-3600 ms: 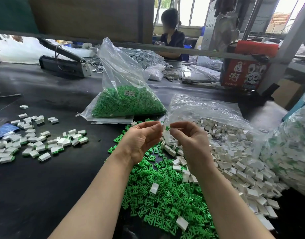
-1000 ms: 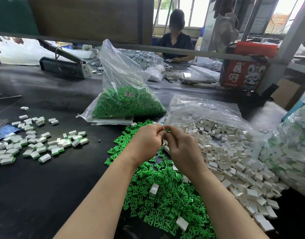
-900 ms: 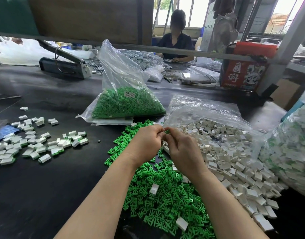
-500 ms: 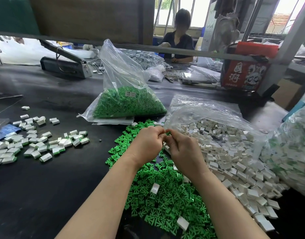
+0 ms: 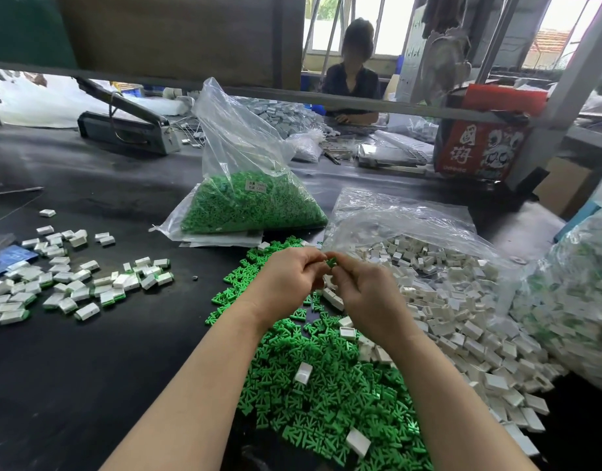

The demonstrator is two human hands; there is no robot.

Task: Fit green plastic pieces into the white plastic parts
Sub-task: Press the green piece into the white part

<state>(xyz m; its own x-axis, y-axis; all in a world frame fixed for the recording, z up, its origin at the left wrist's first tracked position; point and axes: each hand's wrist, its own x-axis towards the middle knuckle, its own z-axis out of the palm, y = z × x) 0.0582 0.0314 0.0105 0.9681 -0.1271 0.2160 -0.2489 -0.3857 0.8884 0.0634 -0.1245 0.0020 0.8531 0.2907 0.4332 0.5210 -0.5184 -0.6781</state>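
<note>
The black tabletop point(image 5: 89, 368) carries a heap of white plastic parts point(image 5: 462, 317) toward its right edge and a loose pile of green plastic pieces point(image 5: 327, 385) at its near edge. Above that pile the left hand point(image 5: 289, 283) and right hand point(image 5: 367, 294) meet, fingers curled, pinching one green piece point(image 5: 331, 262) between their fingertips
</note>
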